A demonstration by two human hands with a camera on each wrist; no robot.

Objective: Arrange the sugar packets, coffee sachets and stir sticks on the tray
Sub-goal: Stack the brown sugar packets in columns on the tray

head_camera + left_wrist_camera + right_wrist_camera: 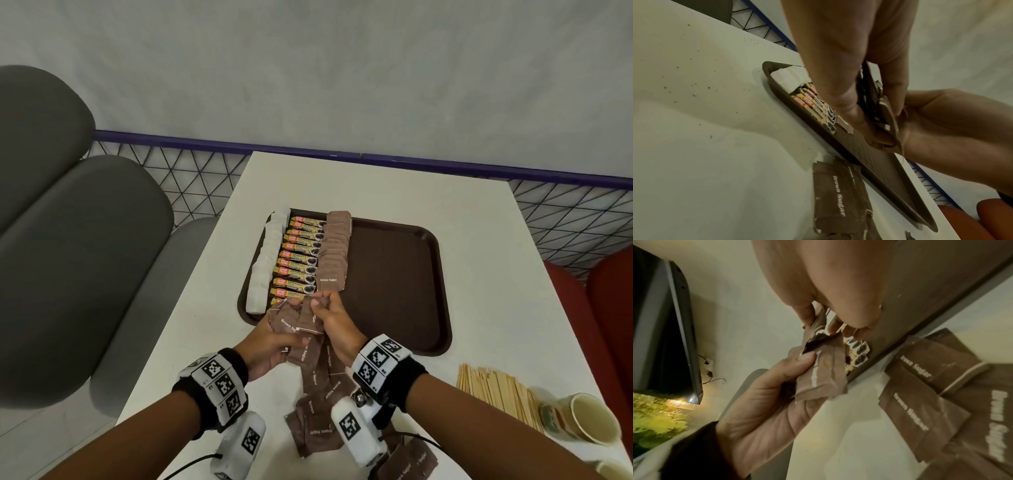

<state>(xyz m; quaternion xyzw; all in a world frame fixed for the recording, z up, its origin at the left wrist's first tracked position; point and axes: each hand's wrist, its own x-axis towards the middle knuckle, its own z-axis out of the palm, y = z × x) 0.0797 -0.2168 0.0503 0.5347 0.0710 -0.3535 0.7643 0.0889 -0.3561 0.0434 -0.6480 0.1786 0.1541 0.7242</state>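
Right now both hands meet over the near-left corner of the brown tray (394,274). The left hand (270,346) grips a fanned bunch of brown sugar packets (291,320), thumb curled over them; how many it holds I cannot tell. The right hand (334,323) pinches one packet from that bunch between thumb and fingertips. On the tray stand three rows, side by side: white sugar packets (265,262) at the left edge, then about eleven coffee sachets (301,260), then an overlapped row of brown sugar packets (334,253). More brown packets (317,411) lie scattered on the white table (411,185) beneath the wrists, at least seven. Well to the right, a fanned heap of wooden stir sticks (496,390) lies beside two paper cups (579,418)
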